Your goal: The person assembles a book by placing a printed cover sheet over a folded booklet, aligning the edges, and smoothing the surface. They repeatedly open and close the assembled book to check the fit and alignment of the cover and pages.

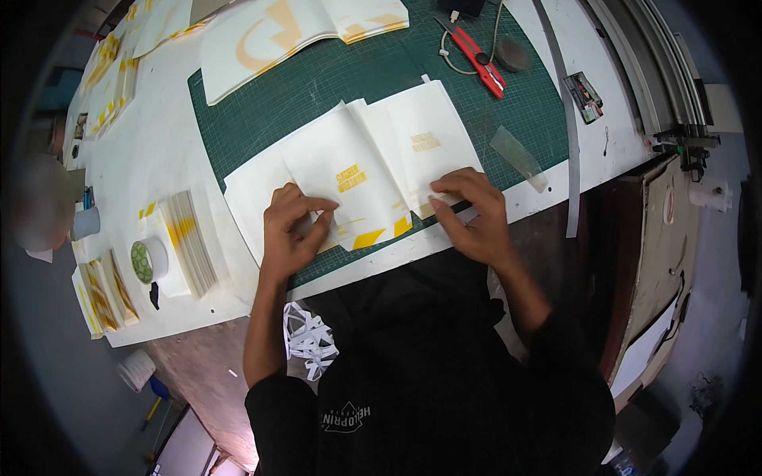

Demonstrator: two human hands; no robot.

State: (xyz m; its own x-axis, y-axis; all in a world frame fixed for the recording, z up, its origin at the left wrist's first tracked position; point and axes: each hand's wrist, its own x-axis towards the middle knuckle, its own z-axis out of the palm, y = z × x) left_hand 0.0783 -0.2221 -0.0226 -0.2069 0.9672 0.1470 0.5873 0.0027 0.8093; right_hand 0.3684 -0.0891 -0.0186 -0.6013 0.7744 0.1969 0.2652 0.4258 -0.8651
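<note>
A white folded paper sheet with yellow printing [373,159] lies flat on the green cutting mat [317,87]. My left hand [290,226] presses on its lower left part, fingers bent with the thumb and forefinger pinching at the paper near a yellow patch. My right hand [468,210] rests on the lower right edge of the sheet, fingertips pinching the paper there. Both hands are at the near edge of the white table [167,151].
A red cutter [475,54], a cord and a dark round disc [512,55] lie at the mat's far right. A clear plastic strip [517,157] and long metal ruler [570,135] sit to the right. Tape roll [148,260] and stacked printed sheets [189,242] are left. Paper scraps [308,337] lie below.
</note>
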